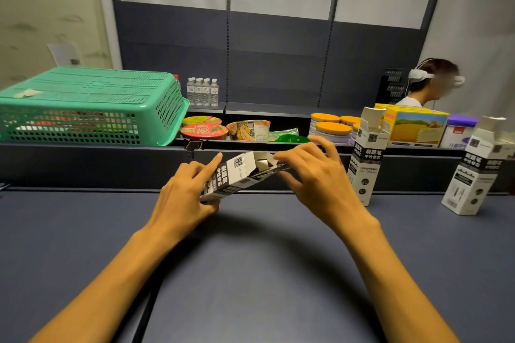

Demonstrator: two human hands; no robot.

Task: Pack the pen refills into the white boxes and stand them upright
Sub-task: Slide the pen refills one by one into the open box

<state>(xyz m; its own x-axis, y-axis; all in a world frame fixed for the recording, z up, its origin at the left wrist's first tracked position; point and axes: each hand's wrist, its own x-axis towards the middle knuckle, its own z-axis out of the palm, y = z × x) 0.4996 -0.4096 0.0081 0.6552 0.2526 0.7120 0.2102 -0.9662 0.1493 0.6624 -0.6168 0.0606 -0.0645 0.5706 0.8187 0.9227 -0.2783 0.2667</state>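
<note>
A white box (235,175) with black print is held tilted above the dark table, its open mouth pointing right. My left hand (186,189) grips its lower left end, the forefinger lying along its top. My right hand (312,172) pinches a bundle of dark pen refills (274,168) at the box's mouth, partly inside it. Two more white boxes stand upright on the right with top flaps open, one (366,159) near my right hand and one (476,172) leaning slightly at the far right.
A green plastic basket (92,106) lies upside down at the back left. Behind the table's raised edge sit water bottles (202,91), noodle cups (203,130), orange-lidded tins (331,131) and a yellow carton (415,124). Another person (426,83) stands at the back right.
</note>
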